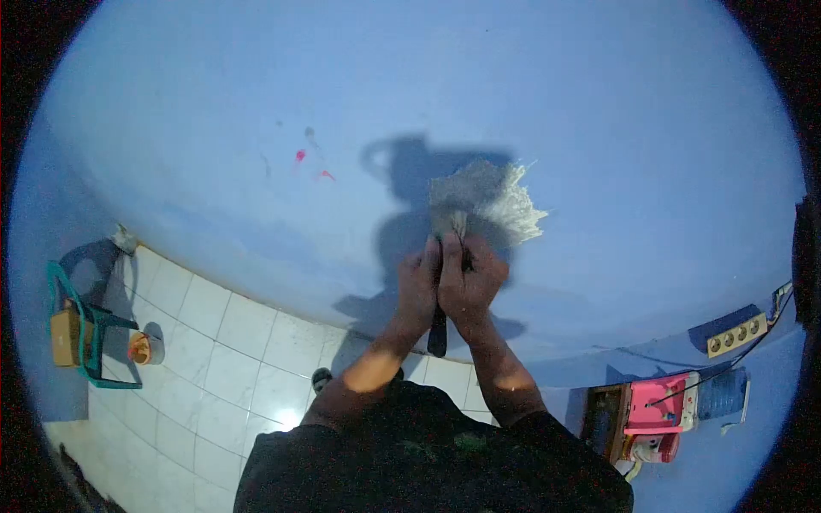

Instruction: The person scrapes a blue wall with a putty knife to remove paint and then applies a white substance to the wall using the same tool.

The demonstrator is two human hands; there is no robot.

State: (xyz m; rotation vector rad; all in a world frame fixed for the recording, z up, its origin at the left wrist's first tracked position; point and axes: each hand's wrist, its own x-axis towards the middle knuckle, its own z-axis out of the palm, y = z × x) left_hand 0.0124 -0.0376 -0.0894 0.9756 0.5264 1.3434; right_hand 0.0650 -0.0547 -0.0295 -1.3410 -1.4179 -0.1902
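Both of my hands are up in front of the blue wall (616, 154), close together. My left hand (416, 278) is closed around the black handle of a scraper (438, 332), whose lower end sticks out below my palms. Fingers of my right hand (475, 275) are closed on the same tool, higher up near its blade. The pale blade end points up at a rough bare patch (513, 201) where the paint is off, grey-white with a ragged right edge. My hands partly hide the blade, and shadow covers the patch's left part.
At left on the white tiled floor (209, 355) stand a green chair (81, 342) with a cardboard box (64, 338) and a small bucket (147, 348). At right are a power strip (735, 335), cables, a pink container (657, 406) and a blue container (720, 395).
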